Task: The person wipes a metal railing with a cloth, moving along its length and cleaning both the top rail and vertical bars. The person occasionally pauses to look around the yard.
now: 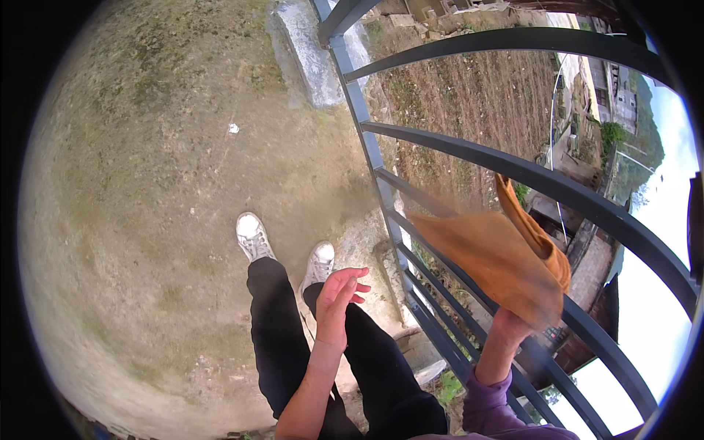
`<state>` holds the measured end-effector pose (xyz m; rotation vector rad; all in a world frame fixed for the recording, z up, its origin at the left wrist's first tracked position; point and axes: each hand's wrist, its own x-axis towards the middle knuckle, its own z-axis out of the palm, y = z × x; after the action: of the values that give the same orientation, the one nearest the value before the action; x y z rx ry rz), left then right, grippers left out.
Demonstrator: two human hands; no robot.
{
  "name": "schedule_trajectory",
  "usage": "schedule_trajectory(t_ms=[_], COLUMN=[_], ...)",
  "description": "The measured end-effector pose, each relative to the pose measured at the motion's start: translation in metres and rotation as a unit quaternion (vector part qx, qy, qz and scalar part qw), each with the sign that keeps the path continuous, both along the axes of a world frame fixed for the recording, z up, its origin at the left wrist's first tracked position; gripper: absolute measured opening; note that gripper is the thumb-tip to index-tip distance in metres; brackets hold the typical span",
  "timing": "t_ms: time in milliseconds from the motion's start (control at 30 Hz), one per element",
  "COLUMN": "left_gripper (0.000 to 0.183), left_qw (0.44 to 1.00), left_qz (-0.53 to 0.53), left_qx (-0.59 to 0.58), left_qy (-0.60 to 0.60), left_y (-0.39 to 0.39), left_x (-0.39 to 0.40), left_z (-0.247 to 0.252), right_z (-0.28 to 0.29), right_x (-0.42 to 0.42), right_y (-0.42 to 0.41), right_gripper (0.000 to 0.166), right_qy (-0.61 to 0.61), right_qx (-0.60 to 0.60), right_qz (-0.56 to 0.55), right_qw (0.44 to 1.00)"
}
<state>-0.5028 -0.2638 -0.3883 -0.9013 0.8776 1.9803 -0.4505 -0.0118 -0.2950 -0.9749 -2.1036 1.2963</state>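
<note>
My right hand (514,324) grips an orange-brown cloth (484,247) against the bars of a dark metal railing (467,146). The cloth covers most of the fingers, and one folded part of it rises beside a bar. My left hand (338,300) is in front of my legs, palm turned towards the railing, with the fingers apart and slightly bent and nothing in them. It touches neither the cloth nor the railing.
Under my white shoes (253,234) lies a rough concrete floor (165,192). The railing's lower rail (369,146) runs along its edge, near a pale concrete block (316,66). Beyond are a bare soil plot (451,99), buildings and a hill.
</note>
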Motion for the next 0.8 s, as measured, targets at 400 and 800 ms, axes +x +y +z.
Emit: schedule_trajectory(t_ms=[400, 800], left_gripper=[0.023, 0.022], left_qw=[0.999, 0.999], left_qz=[-0.003, -0.017], left_qx=[-0.010, -0.012], left_qy=[-0.039, -0.047], left_y=[0.009, -0.002], left_x=[-0.009, -0.017], left_z=[-0.008, -0.001], right_z=[0.162, -0.144], right_x=[-0.062, -0.114], right_y=[-0.016, -0.041], right_gripper=[0.060, 0.037], right_qy=[0.135, 0.030], right_qx=[0.254, -0.024], right_qz=[0.067, 0.091], right_qw=[0.955, 0.995])
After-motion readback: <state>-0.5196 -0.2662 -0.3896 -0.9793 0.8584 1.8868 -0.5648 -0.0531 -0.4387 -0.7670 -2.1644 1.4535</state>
